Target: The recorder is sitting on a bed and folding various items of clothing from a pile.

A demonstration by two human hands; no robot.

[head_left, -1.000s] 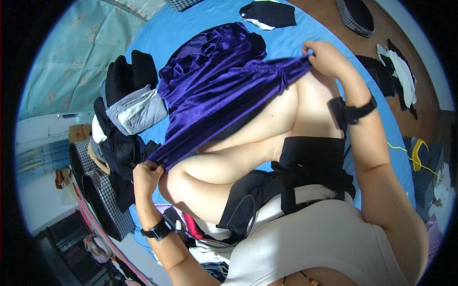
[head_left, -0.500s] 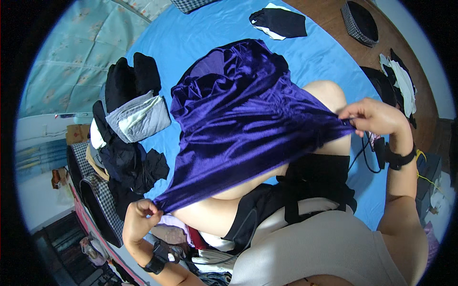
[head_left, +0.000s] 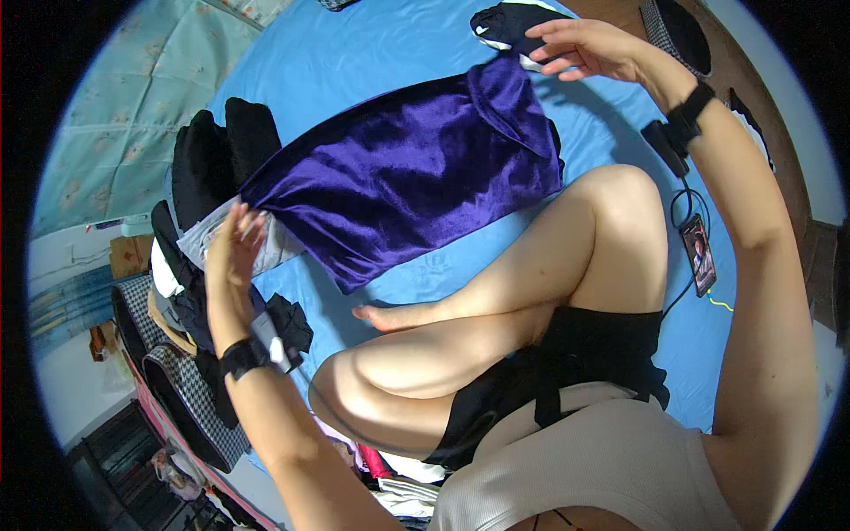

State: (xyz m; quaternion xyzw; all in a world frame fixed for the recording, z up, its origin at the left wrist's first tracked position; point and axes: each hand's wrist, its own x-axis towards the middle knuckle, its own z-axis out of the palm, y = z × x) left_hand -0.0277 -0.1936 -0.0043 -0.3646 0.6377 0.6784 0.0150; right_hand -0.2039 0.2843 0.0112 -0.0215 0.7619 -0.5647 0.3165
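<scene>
A purple velvet garment (head_left: 425, 168) lies on the blue bed sheet beyond my crossed legs, folded over, with soft creases running in from its left corner. By that corner is my left hand (head_left: 235, 248), a little blurred, its fingers apart and not visibly gripping the cloth. My right hand (head_left: 589, 49) is over the garment's far right end, fingers stretched out and holding nothing. Just beyond it a black and white folded garment (head_left: 509, 25) is partly hidden. The grey quilted cloth (head_left: 288, 248) sits beside my left hand, partly under the purple garment.
Black rolled clothes (head_left: 204, 164) lie at the left, with a heap of dark clothes (head_left: 190, 305) nearer me. Houndstooth fabric bins (head_left: 190, 389) stand along the left edge. To my right is a phone (head_left: 698, 255) with a cable. Another bin (head_left: 677, 40) stands on the wooden floor.
The purple garment, stretched across my legs between both hands, now lies farther away on the bed, folded over. My right hand has let go of it; both hands moved away from me.
</scene>
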